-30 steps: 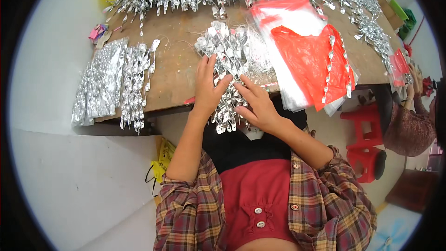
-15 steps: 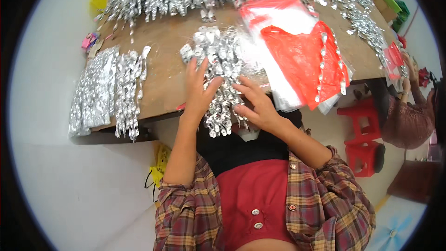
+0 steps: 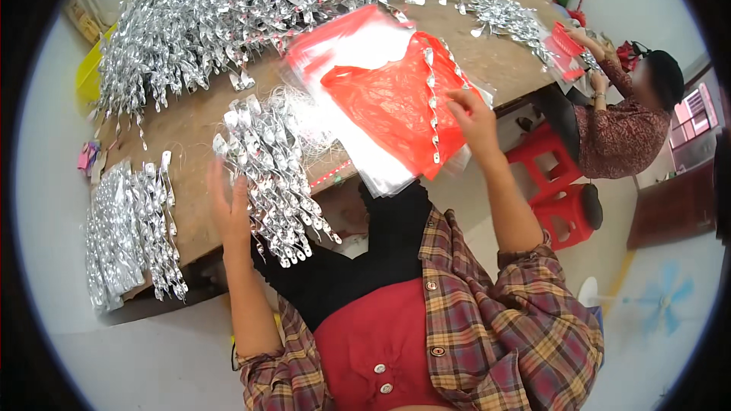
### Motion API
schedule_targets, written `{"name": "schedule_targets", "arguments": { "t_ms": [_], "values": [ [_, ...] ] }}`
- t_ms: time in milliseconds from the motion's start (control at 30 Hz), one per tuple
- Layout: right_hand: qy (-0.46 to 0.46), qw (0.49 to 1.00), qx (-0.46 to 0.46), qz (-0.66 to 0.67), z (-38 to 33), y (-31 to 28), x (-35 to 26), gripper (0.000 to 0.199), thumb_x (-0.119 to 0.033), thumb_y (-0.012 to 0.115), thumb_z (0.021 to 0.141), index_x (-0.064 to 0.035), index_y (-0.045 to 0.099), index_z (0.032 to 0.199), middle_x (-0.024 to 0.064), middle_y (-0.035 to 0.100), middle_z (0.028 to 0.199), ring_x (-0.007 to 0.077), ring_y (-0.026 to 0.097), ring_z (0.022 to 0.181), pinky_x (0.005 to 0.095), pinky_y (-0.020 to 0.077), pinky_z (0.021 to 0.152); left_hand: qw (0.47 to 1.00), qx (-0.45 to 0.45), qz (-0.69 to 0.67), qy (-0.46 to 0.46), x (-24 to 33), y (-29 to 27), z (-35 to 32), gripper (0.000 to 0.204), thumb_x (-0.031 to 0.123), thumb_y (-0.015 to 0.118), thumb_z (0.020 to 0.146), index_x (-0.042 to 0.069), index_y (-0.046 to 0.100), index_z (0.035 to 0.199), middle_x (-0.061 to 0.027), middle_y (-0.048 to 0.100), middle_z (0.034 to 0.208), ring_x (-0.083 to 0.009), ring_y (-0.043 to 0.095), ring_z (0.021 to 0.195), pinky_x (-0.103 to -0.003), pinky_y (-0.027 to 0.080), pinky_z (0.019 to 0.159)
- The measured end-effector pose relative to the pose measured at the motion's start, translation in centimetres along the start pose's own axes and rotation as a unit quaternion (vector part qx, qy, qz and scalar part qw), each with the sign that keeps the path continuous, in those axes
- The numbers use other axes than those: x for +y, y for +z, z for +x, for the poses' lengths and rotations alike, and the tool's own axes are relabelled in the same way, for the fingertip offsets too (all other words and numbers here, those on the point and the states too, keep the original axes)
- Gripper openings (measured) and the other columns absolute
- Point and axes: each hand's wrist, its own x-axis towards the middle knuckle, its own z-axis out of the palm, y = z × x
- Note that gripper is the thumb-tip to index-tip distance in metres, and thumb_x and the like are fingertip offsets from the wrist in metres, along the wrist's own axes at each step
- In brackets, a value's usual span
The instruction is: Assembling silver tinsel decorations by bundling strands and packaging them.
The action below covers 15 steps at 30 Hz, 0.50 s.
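Observation:
A thick bundle of silver twisted foil strands (image 3: 274, 175) lies over the table's near edge, its lower ends hanging above my lap. My left hand (image 3: 230, 209) is open along the bundle's left side, fingers slightly blurred. To the right, my right hand (image 3: 476, 123) hovers over the edge of a red plastic bag (image 3: 381, 103), with fingers loosely bent and nothing visible in them. Two silver strands, one of them a near strand (image 3: 433, 106), lie on that bag close to my fingertips. White and clear plastic sheets (image 3: 377, 171) show beneath the red bag.
A large heap of silver strands (image 3: 228, 23) covers the back of the wooden table (image 3: 194, 144). More bundled strands (image 3: 126, 228) lie at the left edge. Beyond the right side, a person (image 3: 624, 122) handles a red basket (image 3: 565, 39) near red stools (image 3: 552, 175).
My right hand has left the foil bundle and moved right to the red bag. My left hand has slid lower along the bundle's left side. The view has turned to the right.

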Motion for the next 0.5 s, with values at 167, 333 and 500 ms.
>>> {"name": "schedule_targets", "arguments": {
  "t_ms": [167,333,500],
  "values": [
    [0.15,0.984,-0.065,-0.077,-1.4,-1.2,0.9,0.018,-0.014,0.062,0.083,-0.0032,0.062,0.099,-0.0001,0.059,0.075,0.0057,0.053,0.073,0.0214,0.0428,0.068,0.998,0.031,0.046,0.04,3.1,-1.0,0.0,0.047,0.022,0.056,0.089,0.001,0.045,0.13,-0.017,0.041,0.137,-0.0295,0.033,0.13,-0.038,0.023,0.107],
    [0.115,0.992,-0.043,-0.028,0.8,0.1,1.5,0.018,-0.013,0.062,0.084,-0.0047,0.062,0.1,-0.0012,0.059,0.077,0.0056,0.052,0.072,0.0215,0.0426,0.066,0.975,0.022,0.178,0.13,7.5,-0.6,-0.6,0.047,0.017,0.058,0.086,0.001,0.046,0.129,-0.018,0.043,0.134,-0.0339,0.034,0.129,-0.043,0.023,0.107],
    [-0.007,0.998,-0.067,-0.017,8.2,2.8,0.6,0.016,-0.013,0.06,0.085,-0.0007,0.062,0.095,0.0003,0.057,0.076,0.0077,0.051,0.069,0.0226,0.0422,0.064,0.981,0.009,0.143,0.134,8.9,-0.6,-1.5,0.047,0.013,0.059,0.084,0.001,0.048,0.127,-0.0149,0.046,0.134,-0.0326,0.032,0.132,-0.042,0.021,0.108]
  ]
}}
